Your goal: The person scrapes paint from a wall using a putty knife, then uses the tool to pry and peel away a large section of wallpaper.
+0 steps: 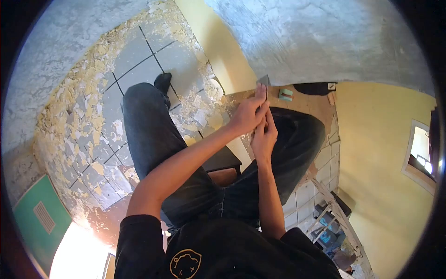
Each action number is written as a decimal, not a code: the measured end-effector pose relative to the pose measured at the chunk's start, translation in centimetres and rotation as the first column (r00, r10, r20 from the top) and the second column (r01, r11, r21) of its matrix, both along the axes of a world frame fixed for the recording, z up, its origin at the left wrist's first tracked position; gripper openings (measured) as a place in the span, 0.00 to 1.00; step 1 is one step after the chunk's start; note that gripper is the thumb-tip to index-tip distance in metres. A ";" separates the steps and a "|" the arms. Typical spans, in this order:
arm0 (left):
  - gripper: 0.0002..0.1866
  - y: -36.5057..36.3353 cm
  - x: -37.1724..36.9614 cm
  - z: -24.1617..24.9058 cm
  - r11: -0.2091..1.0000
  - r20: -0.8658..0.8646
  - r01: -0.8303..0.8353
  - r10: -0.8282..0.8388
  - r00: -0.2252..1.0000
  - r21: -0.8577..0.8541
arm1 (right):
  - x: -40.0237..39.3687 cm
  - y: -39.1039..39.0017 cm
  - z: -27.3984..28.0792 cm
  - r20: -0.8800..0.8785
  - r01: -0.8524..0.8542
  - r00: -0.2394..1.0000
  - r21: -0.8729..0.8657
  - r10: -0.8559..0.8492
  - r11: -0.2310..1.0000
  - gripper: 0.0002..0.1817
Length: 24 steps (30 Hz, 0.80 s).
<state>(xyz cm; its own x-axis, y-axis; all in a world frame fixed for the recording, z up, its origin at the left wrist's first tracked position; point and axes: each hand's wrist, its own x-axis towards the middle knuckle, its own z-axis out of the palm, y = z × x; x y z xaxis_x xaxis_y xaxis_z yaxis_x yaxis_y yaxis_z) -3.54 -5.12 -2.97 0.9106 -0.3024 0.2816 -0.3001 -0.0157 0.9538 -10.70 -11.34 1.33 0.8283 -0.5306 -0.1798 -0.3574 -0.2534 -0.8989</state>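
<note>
A scraper with a flat grey metal blade (263,80) points up toward the lower edge of the wall. My left hand (249,114) lies along it, with the fingers pressed together near the blade. Just below, my right hand (264,142) is closed around the lower part of the tool; the handle is mostly hidden by my hands. At the blade, grey wall (316,42) stripped of paint meets a strip of yellow paint (223,60). Both forearms reach forward between my bent knees.
Paint flakes (88,125) litter the tiled floor (137,56) on the left. Beyond my right knee lie a small teal object (285,95) and a black item (313,88). A dark stool (223,160) is under me. A ladder (344,223) is at lower right, a green door (39,223) at lower left.
</note>
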 end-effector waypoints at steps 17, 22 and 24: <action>0.22 0.7 0.2 2.4 0.990 -0.324 0.100 -0.126 0.938 -0.098 | -0.4 0.0 -2.4 0.080 -0.019 0.996 -0.085 0.026 0.996 0.21; 0.18 0.0 -0.2 2.0 0.980 -0.099 -0.049 0.031 0.995 -0.191 | -0.5 0.7 -0.1 0.036 0.008 0.999 -0.012 -0.008 1.000 0.22; 0.19 0.1 -0.4 1.4 0.991 -0.249 -0.016 -0.018 0.968 -0.136 | -0.4 0.8 -1.2 0.038 -0.007 0.999 -0.047 0.009 0.999 0.22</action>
<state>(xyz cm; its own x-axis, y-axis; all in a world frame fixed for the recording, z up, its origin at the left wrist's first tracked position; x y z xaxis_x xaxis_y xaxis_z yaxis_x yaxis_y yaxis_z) -3.90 -5.03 -1.54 0.9568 -0.2781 0.0846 -0.0530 0.1191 0.9915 -11.11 -10.57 0.16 0.8382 -0.5313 -0.1230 -0.3209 -0.2980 -0.8990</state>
